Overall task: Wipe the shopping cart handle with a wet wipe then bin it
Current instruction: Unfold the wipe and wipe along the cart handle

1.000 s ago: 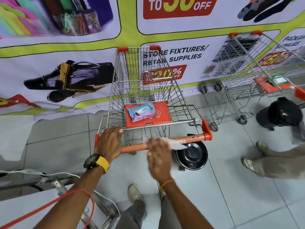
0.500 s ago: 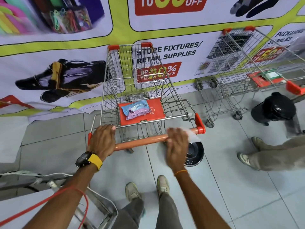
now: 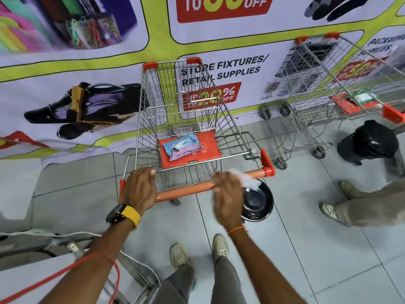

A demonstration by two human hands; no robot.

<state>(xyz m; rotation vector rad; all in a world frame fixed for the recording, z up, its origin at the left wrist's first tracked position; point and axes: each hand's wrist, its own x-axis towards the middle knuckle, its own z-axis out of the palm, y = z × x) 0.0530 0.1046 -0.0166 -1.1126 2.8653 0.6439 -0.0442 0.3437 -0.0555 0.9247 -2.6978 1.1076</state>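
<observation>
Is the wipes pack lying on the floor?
No, the wipes pack lies on the red seat flap inside the cart.

You are standing in a shop, by the look of the trolley area. A wire shopping cart point(image 3: 186, 119) with orange trim stands right in front of you, and a second cart point(image 3: 317, 93) is parked to your right. Behind both, a printed banner point(image 3: 219, 40) covers the wall, advertising store fixtures, retail supplies and percentage discounts. The floor point(image 3: 306, 249) is pale grey tile.
</observation>
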